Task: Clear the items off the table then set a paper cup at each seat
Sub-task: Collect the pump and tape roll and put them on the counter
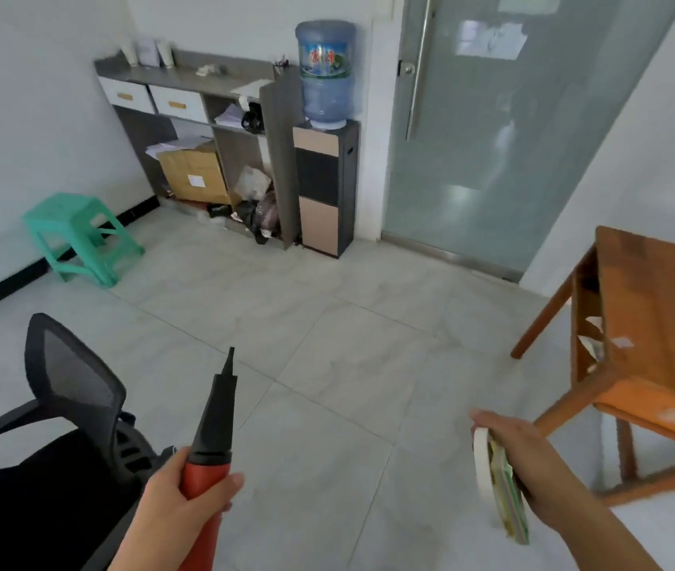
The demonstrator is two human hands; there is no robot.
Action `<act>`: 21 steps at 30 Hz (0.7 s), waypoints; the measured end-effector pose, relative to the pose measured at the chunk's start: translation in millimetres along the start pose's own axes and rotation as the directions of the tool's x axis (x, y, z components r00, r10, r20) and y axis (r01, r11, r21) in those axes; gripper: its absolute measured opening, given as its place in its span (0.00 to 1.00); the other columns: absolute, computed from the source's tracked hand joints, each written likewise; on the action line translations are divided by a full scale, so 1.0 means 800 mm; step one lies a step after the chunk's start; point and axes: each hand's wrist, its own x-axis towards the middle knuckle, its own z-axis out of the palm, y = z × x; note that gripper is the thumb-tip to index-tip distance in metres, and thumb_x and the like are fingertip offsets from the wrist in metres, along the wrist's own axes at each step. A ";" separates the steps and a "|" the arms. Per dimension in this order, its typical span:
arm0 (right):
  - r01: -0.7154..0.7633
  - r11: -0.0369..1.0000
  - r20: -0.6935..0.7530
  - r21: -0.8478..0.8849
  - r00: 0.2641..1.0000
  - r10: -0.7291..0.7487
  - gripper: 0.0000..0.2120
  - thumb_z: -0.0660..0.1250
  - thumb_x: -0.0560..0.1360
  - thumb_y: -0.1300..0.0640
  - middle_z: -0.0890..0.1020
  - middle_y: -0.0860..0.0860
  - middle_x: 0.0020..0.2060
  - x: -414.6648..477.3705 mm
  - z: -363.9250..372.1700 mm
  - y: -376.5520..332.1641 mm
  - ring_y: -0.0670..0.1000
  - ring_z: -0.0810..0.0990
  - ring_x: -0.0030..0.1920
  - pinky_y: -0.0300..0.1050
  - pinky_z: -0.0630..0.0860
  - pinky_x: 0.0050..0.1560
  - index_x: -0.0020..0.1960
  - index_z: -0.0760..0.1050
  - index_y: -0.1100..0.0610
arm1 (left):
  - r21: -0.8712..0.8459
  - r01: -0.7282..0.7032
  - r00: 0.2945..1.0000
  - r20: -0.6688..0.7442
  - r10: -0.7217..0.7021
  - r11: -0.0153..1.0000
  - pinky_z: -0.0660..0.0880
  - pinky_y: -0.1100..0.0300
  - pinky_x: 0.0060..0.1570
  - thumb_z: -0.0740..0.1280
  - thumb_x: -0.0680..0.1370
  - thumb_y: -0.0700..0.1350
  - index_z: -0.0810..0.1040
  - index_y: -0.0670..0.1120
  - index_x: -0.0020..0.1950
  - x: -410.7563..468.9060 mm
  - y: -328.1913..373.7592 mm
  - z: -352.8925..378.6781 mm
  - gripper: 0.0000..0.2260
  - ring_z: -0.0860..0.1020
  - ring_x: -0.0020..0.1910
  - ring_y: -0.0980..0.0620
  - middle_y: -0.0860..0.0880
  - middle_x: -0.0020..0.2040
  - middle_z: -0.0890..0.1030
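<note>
My left hand point(171, 500) grips a red hand pump point(214, 430) by its red body; its black tapered nozzle points up and away over the floor. My right hand point(529, 459) holds a white roll of tape point(481, 463) together with a flat stack of coloured paper point(511, 500), both on edge. A wooden table point(657, 307) stands at the right, apart from my right hand. No paper cup can be made out in this view.
A black mesh office chair point(64, 405) sits at the lower left beside my left arm. A green plastic stool point(80, 236) stands by the left wall. A grey shelf unit point(204, 129), a water dispenser point(325, 158) and a frosted glass door point(492, 138) line the far wall. Tiled floor lies between.
</note>
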 end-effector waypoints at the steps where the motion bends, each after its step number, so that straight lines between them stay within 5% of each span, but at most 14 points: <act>1: 0.011 0.999 0.041 -0.040 0.999 -0.010 0.17 0.68 0.75 0.50 0.69 0.53 0.25 0.030 0.010 -0.026 0.49 0.69 0.25 0.44 0.66 0.35 0.34 0.70 0.58 | -0.018 0.009 1.000 -0.027 -0.010 1.000 0.80 0.49 0.36 0.79 0.67 0.39 0.79 0.43 0.46 0.017 0.008 -0.001 0.13 0.84 0.32 0.42 0.41 0.32 0.85; 8: 0.099 0.986 0.228 -0.134 0.971 -0.067 0.19 0.70 0.65 0.42 0.68 0.52 0.25 0.219 0.106 -0.147 0.49 0.66 0.25 0.42 0.64 0.30 0.30 0.70 0.56 | -0.117 0.096 0.986 -0.123 -0.111 0.988 0.77 0.56 0.32 0.79 0.67 0.38 0.78 0.42 0.47 0.178 0.036 -0.008 0.13 0.83 0.30 0.45 0.40 0.31 0.85; 14: -0.035 0.996 0.206 -0.078 0.977 0.050 0.19 0.73 0.62 0.43 0.67 0.54 0.26 0.353 0.189 -0.210 0.51 0.65 0.25 0.43 0.64 0.29 0.30 0.70 0.55 | -0.123 0.071 0.989 -0.119 -0.086 0.990 0.79 0.53 0.33 0.78 0.68 0.40 0.77 0.43 0.48 0.367 0.114 -0.056 0.13 0.83 0.28 0.47 0.40 0.32 0.85; 21: -0.016 1.000 0.184 -0.020 0.983 0.019 0.17 0.72 0.64 0.45 0.66 0.53 0.26 0.488 0.268 -0.337 0.51 0.64 0.25 0.44 0.62 0.31 0.29 0.69 0.55 | -0.061 -0.005 0.998 -0.068 0.001 0.998 0.82 0.49 0.37 0.80 0.65 0.48 0.78 0.53 0.44 0.566 0.234 -0.115 0.14 0.84 0.34 0.45 0.45 0.36 0.85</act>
